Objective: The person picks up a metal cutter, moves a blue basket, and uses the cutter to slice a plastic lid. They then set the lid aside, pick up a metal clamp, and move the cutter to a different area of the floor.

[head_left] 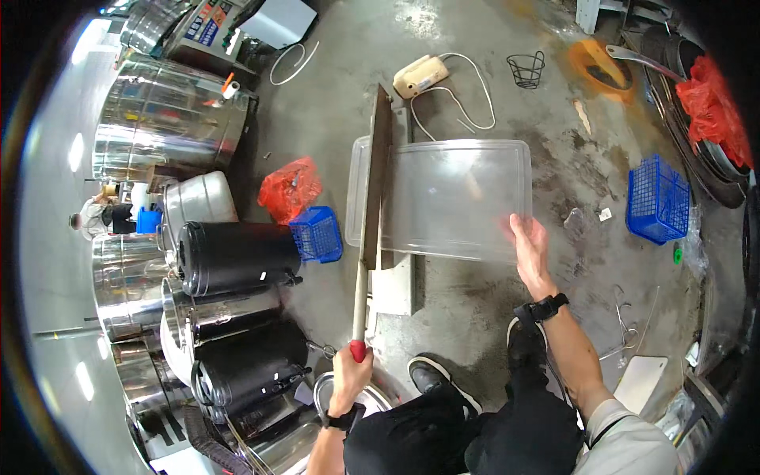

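Observation:
My left hand is wrapped round the red-ended handle of a long, straight, dark lever blade. The blade runs away from me across a clear plastic lid. A narrow strip of the lid shows left of the blade, and its larger part lies to the right. Below them is a light-coloured base. At the lid's near right corner my right hand grips the edge, thumb uppermost; the other fingers are partly hidden and blurred.
On the grey floor are a red plastic bag, a small blue basket, a larger blue basket and a beige corded device. Black cylindrical containers and steel drums line the left. Pans lie far right.

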### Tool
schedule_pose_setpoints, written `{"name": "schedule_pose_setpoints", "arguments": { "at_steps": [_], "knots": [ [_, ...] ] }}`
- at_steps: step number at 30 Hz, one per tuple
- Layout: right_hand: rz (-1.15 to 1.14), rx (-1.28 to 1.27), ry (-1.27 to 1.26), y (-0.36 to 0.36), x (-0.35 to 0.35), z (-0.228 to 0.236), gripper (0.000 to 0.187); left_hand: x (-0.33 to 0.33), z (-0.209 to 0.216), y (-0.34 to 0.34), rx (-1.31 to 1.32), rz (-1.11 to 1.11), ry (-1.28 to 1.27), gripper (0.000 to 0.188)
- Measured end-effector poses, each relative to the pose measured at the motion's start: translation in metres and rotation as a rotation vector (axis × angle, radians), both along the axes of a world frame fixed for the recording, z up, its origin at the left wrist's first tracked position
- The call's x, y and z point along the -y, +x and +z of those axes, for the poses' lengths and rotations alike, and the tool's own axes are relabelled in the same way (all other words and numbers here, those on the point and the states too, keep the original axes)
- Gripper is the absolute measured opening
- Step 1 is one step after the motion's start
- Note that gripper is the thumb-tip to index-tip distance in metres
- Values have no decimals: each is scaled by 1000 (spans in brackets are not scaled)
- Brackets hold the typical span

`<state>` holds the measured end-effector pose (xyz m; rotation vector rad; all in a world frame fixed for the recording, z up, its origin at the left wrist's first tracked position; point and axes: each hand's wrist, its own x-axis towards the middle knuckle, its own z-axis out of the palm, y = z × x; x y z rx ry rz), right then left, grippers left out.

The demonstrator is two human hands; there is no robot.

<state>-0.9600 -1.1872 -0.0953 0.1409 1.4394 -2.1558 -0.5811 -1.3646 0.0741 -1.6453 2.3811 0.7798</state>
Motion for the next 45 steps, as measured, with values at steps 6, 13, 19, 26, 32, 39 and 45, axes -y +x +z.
{"name": "schedule_pose_setpoints", "arguments": {
  "at_steps": [6, 13, 19, 26, 32, 39, 45],
  "knots": [
    [42, -49, 156, 1, 4, -2, 26, 21, 189, -69, -18, 70, 223, 23],
    [-2, -65, 125, -8, -8, 3, 27, 13, 146, -73, 195, -167, 55, 27],
    [39, -46, -2, -17, -5, -11, 21, -6, -35, -20, -59, -46, -161, 29],
    [12, -10, -55, -3, 2, -11, 20, -9, -20, -12, 9, 10, -207, 26],
    [-98, -13, 71, -6, -9, -29, 29, -9, -42, -4, -30, -64, -229, 33],
    [18, 56, -30, 7, -9, -25, 29, -17, -30, 13, -48, 12, -168, 36],
    [-13, 65, 16, -3, -13, -26, 23, -12, -28, 4, -79, -9, -132, 37]
  ]
}}
